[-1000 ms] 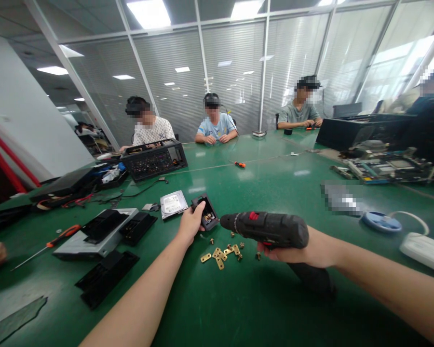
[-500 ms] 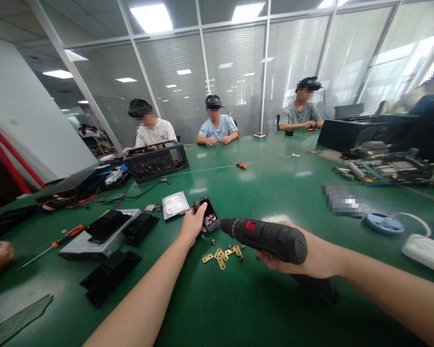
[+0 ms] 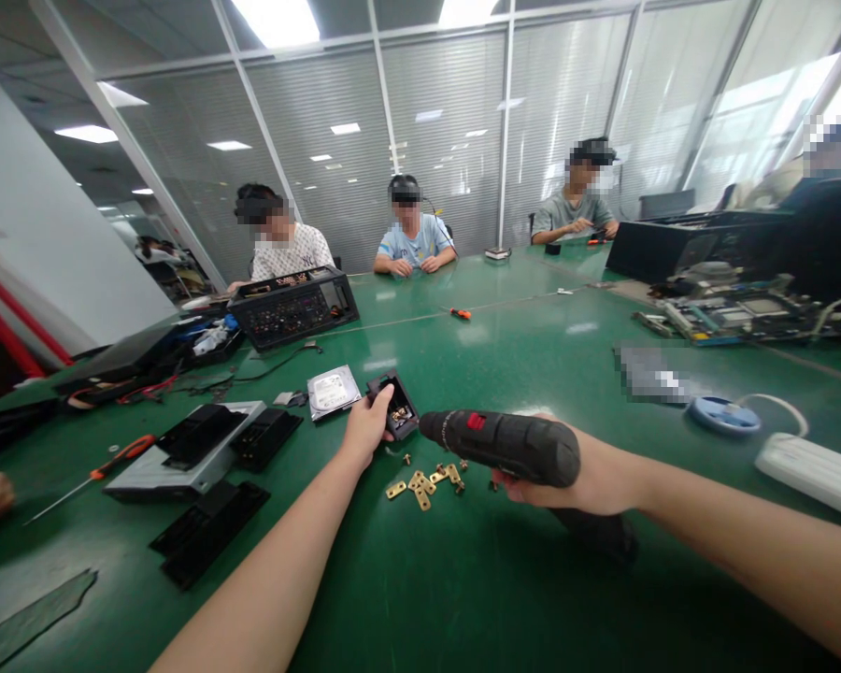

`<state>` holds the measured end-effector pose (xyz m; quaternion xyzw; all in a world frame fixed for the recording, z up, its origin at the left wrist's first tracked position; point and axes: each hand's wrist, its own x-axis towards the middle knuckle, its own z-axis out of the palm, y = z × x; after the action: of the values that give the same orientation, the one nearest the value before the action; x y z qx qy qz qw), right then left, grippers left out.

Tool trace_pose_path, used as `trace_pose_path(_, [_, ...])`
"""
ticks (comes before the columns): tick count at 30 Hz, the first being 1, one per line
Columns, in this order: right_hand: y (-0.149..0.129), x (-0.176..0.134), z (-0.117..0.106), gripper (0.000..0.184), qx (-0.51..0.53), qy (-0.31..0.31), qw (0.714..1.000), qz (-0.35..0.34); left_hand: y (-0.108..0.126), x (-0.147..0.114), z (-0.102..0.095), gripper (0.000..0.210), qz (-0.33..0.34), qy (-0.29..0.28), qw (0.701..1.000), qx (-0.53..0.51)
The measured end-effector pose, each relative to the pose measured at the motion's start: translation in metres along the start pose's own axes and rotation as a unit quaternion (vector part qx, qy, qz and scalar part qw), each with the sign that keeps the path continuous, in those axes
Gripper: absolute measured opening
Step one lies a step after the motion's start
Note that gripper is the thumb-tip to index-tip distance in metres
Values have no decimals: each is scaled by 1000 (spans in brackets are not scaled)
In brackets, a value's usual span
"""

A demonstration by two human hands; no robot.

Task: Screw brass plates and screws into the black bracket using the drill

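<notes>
My left hand (image 3: 368,422) grips a small black open box (image 3: 401,411), with the thumb over its near rim. Brass-coloured bits show inside the box. In my right hand (image 3: 567,477) is a black cordless drill (image 3: 497,444) with a red switch, its nose pointing left at the box. Whether the bit touches anything inside cannot be made out. Below the box, several flat brass plates (image 3: 420,488) and a few small screws (image 3: 407,459) lie on the table. A hard drive (image 3: 333,393) rests just left of the box.
An orange-handled screwdriver (image 3: 122,455), a silver drive case (image 3: 203,477) and black plastic brackets (image 3: 210,533) lie left. A black computer chassis (image 3: 294,308) stands beyond. Circuit boards (image 3: 749,308) and a white power strip (image 3: 813,472) are right. Several people sit around the green table (image 3: 420,598).
The whole view has shifted slightly, with the things a little left and up. Both hands keep their holds, and the drill stays pointed at the box.
</notes>
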<state>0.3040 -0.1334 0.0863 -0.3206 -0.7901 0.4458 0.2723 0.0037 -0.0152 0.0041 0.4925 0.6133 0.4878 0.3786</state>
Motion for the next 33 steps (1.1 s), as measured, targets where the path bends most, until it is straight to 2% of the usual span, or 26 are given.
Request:
trace_pose_path(8, [-3, 1, 1, 15, -15, -1, 1000, -16, 0, 1, 1, 49, -8, 2, 1000, -3])
trace_pose_path(19, [4, 1, 1, 26, 25, -8, 1000, 10, -5, 5, 1, 49, -10, -4, 1000, -10])
trace_pose_path(25, [-1, -2, 3, 30, -35, 2, 999, 20, -5, 6, 2, 49, -12, -3, 1000, -13])
trace_pose_path(29, [-8, -4, 5, 26, -69, -10, 997, 18, -4, 6, 2, 50, -10, 2, 1000, -9])
trace_pose_path(33, [-15, -5, 8, 31, -93, -17, 995, 22, -4, 6, 2, 51, -1, -2, 1000, -8])
